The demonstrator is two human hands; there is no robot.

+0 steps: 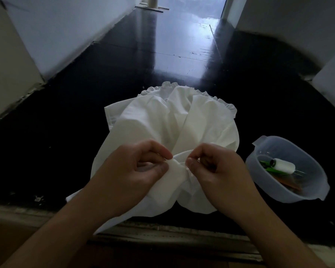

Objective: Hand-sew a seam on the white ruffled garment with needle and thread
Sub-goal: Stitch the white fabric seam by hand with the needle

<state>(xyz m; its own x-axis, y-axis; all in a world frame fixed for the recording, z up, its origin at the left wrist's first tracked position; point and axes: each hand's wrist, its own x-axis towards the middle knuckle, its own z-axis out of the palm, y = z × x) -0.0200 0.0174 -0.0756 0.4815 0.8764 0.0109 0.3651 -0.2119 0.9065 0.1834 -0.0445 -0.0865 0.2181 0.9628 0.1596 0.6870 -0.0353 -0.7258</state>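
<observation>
The white ruffled garment (pixel 168 120) lies bunched on a dark glossy floor, its frilled edge at the far side. My left hand (pixel 135 167) pinches a fold of its near edge between thumb and fingers. My right hand (pixel 213 165) pinches the same fold just to the right, fingers curled. The two hands nearly touch over the cloth. No needle or thread shows clearly between the fingers; they are too small or hidden to make out.
A clear plastic tub (pixel 286 171) stands on the floor to the right, holding a white thread spool (pixel 282 165), green-handled items and other bits. White walls close in on the left and right. A raised step edge (pixel 162 231) runs below my forearms.
</observation>
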